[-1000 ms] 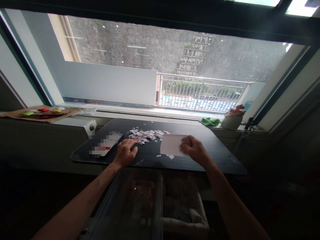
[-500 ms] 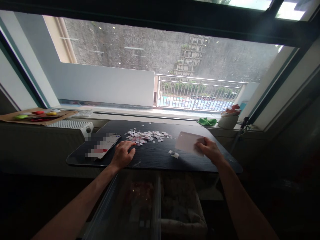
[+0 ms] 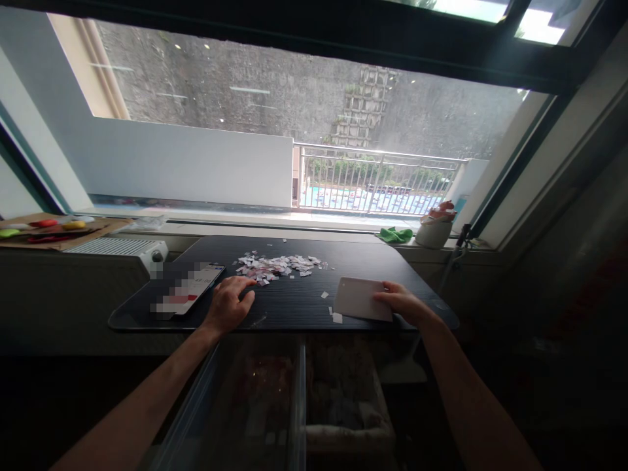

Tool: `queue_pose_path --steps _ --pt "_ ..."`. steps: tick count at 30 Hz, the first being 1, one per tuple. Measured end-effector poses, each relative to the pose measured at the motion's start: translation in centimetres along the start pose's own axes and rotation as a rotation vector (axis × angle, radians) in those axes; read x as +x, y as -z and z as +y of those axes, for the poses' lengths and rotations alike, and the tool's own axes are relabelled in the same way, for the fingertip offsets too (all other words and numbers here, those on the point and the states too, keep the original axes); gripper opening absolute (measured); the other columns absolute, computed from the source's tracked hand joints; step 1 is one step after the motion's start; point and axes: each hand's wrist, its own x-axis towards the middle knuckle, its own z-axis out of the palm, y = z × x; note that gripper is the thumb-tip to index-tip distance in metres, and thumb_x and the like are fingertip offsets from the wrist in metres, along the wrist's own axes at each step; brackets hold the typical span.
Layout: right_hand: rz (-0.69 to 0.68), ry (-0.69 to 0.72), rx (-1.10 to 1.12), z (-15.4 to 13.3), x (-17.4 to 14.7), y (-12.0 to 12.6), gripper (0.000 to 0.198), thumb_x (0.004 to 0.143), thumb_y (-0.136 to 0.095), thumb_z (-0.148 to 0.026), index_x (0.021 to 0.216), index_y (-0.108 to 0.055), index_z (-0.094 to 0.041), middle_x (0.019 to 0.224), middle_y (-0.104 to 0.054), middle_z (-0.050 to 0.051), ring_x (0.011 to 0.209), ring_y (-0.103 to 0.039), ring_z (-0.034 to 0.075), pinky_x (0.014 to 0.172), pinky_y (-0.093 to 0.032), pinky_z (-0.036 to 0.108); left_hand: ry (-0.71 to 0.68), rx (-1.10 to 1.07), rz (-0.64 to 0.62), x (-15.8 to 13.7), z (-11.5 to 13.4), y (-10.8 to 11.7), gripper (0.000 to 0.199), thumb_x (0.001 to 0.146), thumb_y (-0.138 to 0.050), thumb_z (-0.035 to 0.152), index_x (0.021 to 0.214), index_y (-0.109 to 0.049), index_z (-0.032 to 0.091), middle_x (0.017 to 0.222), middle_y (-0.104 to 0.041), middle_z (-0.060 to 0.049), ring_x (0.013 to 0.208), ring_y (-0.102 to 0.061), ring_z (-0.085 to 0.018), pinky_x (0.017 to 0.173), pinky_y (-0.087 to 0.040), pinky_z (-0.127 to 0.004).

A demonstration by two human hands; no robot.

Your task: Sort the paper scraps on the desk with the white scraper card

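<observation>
My right hand [image 3: 405, 302] grips the right edge of a flat whitish card [image 3: 360, 299], thumb on top, low over the front right of the dark table [image 3: 289, 311]. A few loose paper scraps [image 3: 337, 318] lie by the card's left edge. My left hand [image 3: 230, 302] rests on the table with its fingers apart and nothing in it. Its fingertips reach the near edge of a pile of small paper pieces [image 3: 277, 265]. Left of that hand lies a phone [image 3: 193, 291] with a lit screen, partly blurred out.
Below the table's front edge stand a clear plastic bin [image 3: 235, 392] and a box with a pale lining [image 3: 348, 432]. A green cloth [image 3: 395, 235] and a white pot [image 3: 434, 233] sit on the windowsill. A white radiator [image 3: 118, 252] is at the left.
My right hand has brought the card down and nearer the table's front edge; the loose scraps beside it have shifted. My left hand stays by the pile. The whole view has swung slightly right.
</observation>
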Motion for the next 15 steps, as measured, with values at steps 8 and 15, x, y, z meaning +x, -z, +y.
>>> queue_pose_path --steps 8,15 --pt "-0.109 -0.023 0.054 -0.2 -0.9 0.3 0.02 0.057 -0.072 -0.019 0.077 -0.07 -0.017 0.072 -0.075 0.002 0.063 -0.066 0.017 0.054 -0.05 0.024 -0.002 0.004 -0.001 0.0 0.0 0.0 0.03 0.08 -0.044 0.033 0.096 -0.068 0.022 0.102 -0.071 -0.007 0.102 -0.061 -0.027 0.096 -0.045 -0.044" --pt "-0.128 -0.007 0.073 -0.2 -1.4 0.5 0.021 0.058 -0.073 -0.02 0.079 -0.07 -0.017 0.073 -0.074 0.001 0.063 -0.064 0.015 0.054 -0.049 0.022 -0.003 0.003 -0.002 0.0 0.0 0.0 0.031 0.081 -0.044 0.034 0.096 -0.067 0.021 0.102 -0.071 -0.009 0.102 -0.061 -0.028 0.096 -0.046 -0.046"
